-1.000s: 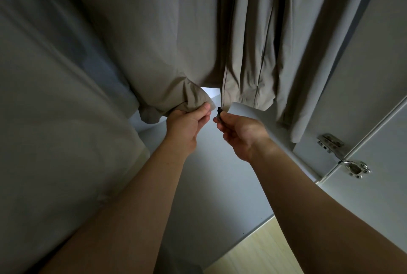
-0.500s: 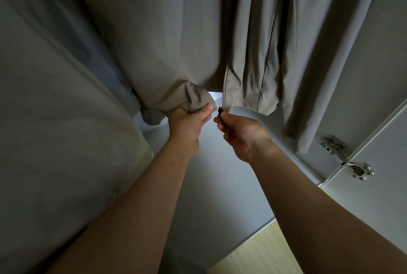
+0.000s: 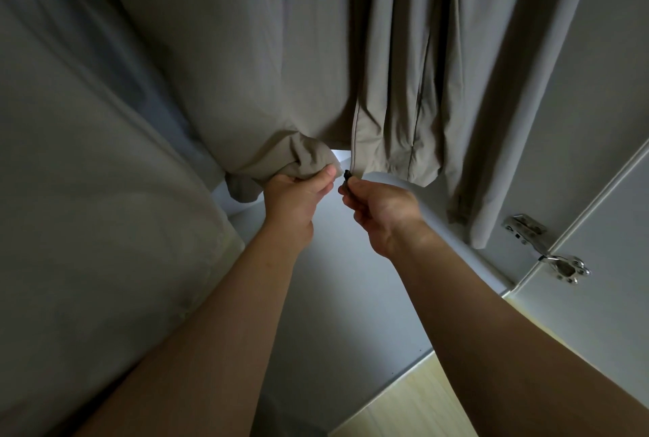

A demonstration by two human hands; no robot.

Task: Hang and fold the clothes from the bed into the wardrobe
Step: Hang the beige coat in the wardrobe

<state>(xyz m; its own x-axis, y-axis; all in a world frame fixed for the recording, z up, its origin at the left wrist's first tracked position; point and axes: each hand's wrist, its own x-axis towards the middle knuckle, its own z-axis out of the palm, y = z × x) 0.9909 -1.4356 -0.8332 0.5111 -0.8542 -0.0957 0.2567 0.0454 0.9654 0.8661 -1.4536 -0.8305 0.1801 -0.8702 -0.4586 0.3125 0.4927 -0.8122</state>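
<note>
Two hanging front panels of a taupe jacket [image 3: 267, 60] run lengthwise top to bottom inside the wardrobe [image 3: 351, 296], hems lowest. The left hand [image 3: 296, 196] clutches the bunched left hem; the right hand [image 3: 381, 204] pinches the black zipper pull [image 3: 346, 176].

A home wardrobe: hanging garments [image 3: 246, 50] at twelve o'clock, a hinged door [image 3: 597, 296] at three, wood floor [image 3: 414, 408] at five.
</note>
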